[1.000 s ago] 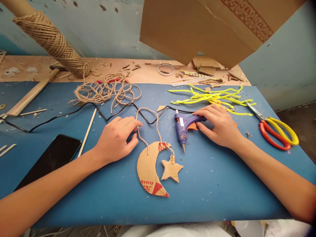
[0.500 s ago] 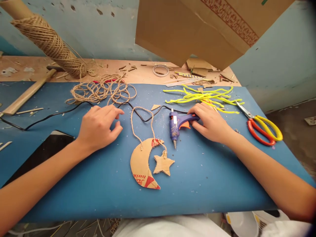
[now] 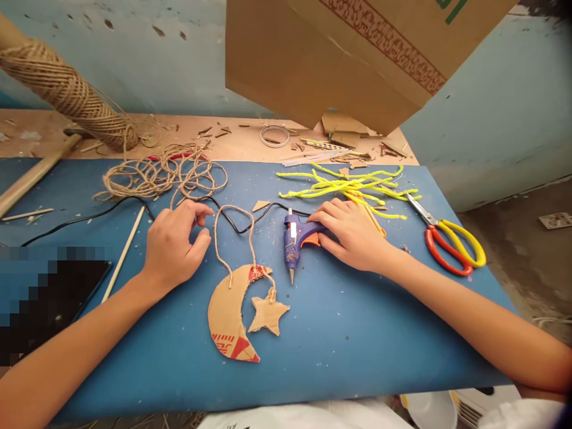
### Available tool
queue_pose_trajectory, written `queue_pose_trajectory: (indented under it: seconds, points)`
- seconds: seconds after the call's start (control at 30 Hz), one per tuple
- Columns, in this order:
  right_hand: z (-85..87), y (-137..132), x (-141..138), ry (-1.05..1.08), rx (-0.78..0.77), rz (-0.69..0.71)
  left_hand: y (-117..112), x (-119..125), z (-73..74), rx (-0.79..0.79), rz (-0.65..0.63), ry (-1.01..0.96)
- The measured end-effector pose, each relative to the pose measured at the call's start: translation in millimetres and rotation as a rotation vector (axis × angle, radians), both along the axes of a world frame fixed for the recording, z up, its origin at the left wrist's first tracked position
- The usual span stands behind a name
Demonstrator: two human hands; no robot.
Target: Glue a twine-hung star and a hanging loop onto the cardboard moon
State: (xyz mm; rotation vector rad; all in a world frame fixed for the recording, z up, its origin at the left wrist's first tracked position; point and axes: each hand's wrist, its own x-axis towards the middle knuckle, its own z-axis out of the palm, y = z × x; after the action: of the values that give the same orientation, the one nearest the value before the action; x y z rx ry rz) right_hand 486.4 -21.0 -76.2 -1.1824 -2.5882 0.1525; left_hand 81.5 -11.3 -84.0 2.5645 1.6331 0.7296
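Observation:
My right hand (image 3: 353, 232) has its fingers and thumb around the handle of a purple hot glue gun (image 3: 292, 244), which lies on the blue table mat with its nozzle toward me. My left hand (image 3: 172, 244) rests on the mat, fingers loosely bent and thumb apart, with nothing visible in it. Between the hands lies a cardboard crescent moon (image 3: 223, 316) with a twine loop (image 3: 232, 207) at its top. A small cardboard star (image 3: 269, 314) is tied by twine to the moon's upper tip. The glue gun's black cord (image 3: 89, 217) runs behind both hands.
Loose twine (image 3: 161, 173) and a twine roll (image 3: 67, 89) are at back left. Yellow-green pipe cleaners (image 3: 335, 185) and scissors (image 3: 447, 238) lie right. Cardboard (image 3: 348, 53) stands behind a tape ring (image 3: 274, 136). A thin stick (image 3: 124, 253) and dark flat object (image 3: 84, 286) are left.
The view has shifted, so most things appear farther left and lower. My left hand is slightly nearer the twine loop. My right hand stays on the glue gun.

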Motion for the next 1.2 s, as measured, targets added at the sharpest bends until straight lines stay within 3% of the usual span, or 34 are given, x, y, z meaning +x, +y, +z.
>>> queue_pose_trajectory:
  seconds: [0.27, 0.57, 0.73, 0.83, 0.9, 1.03, 1.2]
  points:
    - [-8.5, 0.9, 3.9, 0.031, 0.069, -0.009, 0.9, -10.7, 1.8, 0.036, -0.088, 0.029]
    - [-22.6, 7.3, 8.6, 0.106, 0.067, -0.128, 57.6, -31.7, 18.2, -0.087, 0.011, 0.286]
    - [-23.2, 7.8, 7.8, 0.105, 0.065, -0.104, 54.0, -43.4, 49.3, -0.188, 0.107, 0.374]
    - [-25.6, 8.8, 8.3, 0.117, 0.087, -0.098, 46.2, -67.4, 72.5, -0.248, 0.174, 0.464]
    - [-27.0, 9.5, 8.6, 0.125, 0.094, -0.095, 44.1, -88.5, 80.7, -0.369, 0.267, 0.580]
    - [-27.4, 9.7, 8.1, 0.132, 0.104, -0.084, 40.6, -121.1, 70.7, -0.602, 0.332, 0.621]
    - [-27.3, 9.4, 8.0, 0.106, 0.129, -0.086, 26.5, -131.3, 50.0, -0.545, 0.332, 0.424]
